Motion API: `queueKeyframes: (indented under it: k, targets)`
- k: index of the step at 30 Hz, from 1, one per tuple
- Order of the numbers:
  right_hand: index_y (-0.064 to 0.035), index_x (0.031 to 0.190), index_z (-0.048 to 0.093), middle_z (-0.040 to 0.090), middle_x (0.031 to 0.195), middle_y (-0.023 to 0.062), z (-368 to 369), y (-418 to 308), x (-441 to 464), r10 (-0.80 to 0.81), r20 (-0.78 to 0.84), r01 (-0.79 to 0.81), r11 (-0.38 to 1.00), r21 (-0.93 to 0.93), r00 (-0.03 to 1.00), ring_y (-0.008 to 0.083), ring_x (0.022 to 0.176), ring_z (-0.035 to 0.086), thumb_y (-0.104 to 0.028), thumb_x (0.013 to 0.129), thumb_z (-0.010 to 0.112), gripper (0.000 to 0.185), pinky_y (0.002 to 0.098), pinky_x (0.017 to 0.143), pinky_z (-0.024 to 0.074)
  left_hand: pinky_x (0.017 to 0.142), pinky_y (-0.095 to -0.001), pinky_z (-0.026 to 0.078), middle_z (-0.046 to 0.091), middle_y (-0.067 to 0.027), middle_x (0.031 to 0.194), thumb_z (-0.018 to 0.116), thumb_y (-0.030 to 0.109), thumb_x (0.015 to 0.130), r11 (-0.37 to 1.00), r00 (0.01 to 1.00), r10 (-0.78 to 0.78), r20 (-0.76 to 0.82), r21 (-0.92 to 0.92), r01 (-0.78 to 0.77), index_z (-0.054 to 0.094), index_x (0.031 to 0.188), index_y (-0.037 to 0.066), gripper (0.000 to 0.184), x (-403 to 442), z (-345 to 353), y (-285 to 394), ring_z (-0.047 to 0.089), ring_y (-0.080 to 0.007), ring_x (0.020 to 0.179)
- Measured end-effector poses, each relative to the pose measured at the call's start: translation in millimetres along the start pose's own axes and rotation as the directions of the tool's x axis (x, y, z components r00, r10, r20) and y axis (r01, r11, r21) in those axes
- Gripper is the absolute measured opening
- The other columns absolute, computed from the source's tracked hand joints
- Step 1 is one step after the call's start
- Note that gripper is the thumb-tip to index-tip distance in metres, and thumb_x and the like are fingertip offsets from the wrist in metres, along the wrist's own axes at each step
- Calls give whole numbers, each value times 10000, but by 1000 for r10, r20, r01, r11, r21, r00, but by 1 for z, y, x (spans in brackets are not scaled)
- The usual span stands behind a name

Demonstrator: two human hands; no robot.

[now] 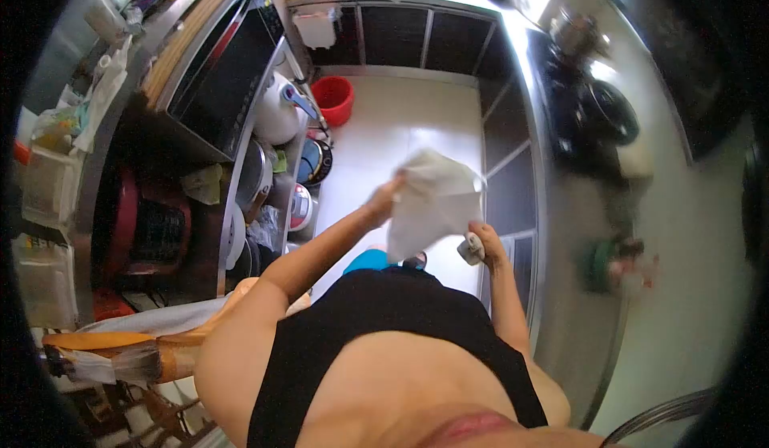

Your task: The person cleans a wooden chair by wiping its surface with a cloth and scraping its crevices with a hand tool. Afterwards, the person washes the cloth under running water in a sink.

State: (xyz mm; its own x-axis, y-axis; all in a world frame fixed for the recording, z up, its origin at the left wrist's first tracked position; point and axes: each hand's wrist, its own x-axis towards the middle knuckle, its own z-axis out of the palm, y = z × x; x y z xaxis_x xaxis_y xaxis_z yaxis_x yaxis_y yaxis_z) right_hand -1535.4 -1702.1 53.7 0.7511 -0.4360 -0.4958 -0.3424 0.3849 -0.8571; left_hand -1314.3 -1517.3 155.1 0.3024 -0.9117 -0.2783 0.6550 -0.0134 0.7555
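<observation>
A thin white sheet (436, 204), cloth or paper, hangs spread in front of my body above the floor. My left hand (386, 200) is closed on its left edge, slightly blurred. At the sheet's lower right corner, my right hand (491, 244) is closed around a small grey-and-white bundle (471, 249) whose kind I cannot make out. Whether the right fingers also pinch the sheet's corner is unclear.
Shelves on the left carry a microwave (220, 72), a white kettle-like appliance (278, 112) and pots. A red bucket (333, 101) stands on the floor. Along the right runs a counter with a stove (565, 120) and a dark pan (610, 113).
</observation>
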Motion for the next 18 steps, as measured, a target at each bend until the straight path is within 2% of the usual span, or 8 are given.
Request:
queueKeyframes:
  k: [1, 2, 3, 6, 11, 13, 15, 18]
  targets:
    - [-33, 799, 600, 590, 689, 45, -2, -21, 34, 17, 59, -9, 991, -132, 998, 139, 583, 568, -325, 806, 614, 292, 259, 517, 462, 921, -384, 406, 539, -150, 1121, 273, 488, 911, 992, 989, 124, -76, 10, -124, 411, 1231, 9, 592, 20, -30, -4, 528, -248, 1040]
    - [-26, 787, 599, 589, 671, 44, 0, -41, 69, 68, 155, -46, 989, -143, 986, 137, 553, 564, -320, 814, 604, 295, 261, 496, 462, 841, -384, 474, 563, -164, 1076, 271, 468, 915, 988, 975, 96, -200, 142, -68, 420, 1215, -9, 582, 16, -44, 20, 567, -253, 976]
    - [-20, 776, 598, 589, 653, 43, 8, -61, 99, 105, 240, -67, 985, -160, 965, 135, 522, 560, -314, 822, 594, 298, 262, 476, 463, 850, -381, 464, 557, -154, 1092, 244, 431, 928, 967, 927, 84, -365, -195, -165, 432, 1208, 0, 548, 26, -70, 9, 562, -249, 982]
    - [-5, 789, 604, 597, 657, 52, 44, -134, 167, 101, 397, 45, 939, -341, 912, 131, 505, 556, -317, 833, 579, 315, 273, 472, 466, 950, -438, 376, 503, -163, 1189, 240, 418, 911, 847, 821, 212, -530, -320, -425, 372, 1264, 16, 552, 41, -99, 8, 484, -293, 1103]
    - [-23, 879, 616, 588, 722, 18, 51, -142, 291, 122, 464, 30, 952, -306, 877, 99, 627, 544, -325, 866, 527, 315, 251, 546, 451, 963, -460, 354, 478, -178, 1218, 224, 407, 909, 725, 632, 60, -773, -401, -560, 349, 1275, 7, 557, 110, -149, 11, 475, -336, 1106]
    - [-48, 943, 595, 589, 772, 45, 18, -134, 342, 252, 454, -248, 966, -70, 855, 143, 630, 564, -394, 872, 479, 373, 283, 537, 471, 957, -456, 359, 487, -170, 1211, 225, 398, 910, 722, 565, 61, -823, -354, -595, 363, 1267, 8, 546, 165, -179, 20, 483, -332, 1095]
    - [-58, 1031, 553, 586, 830, 85, -42, -90, 395, 351, 276, -414, 885, 215, 894, 197, 647, 577, -465, 869, 413, 459, 329, 534, 499, 928, -416, 387, 522, -141, 1164, 293, 384, 913, 710, 560, 157, -813, -301, -636, 412, 1223, 5, 503, 225, -177, 69, 508, -293, 1061]
    - [-35, 1059, 526, 588, 890, 117, -123, -86, 427, 426, -27, -330, 736, 591, 904, 232, 704, 586, -409, 872, 356, 451, 375, 567, 516, 911, -381, 402, 522, -121, 1153, 373, 394, 908, 777, 654, 220, -724, -275, -567, 418, 1213, 10, 492, 305, -183, 132, 514, -230, 1046]
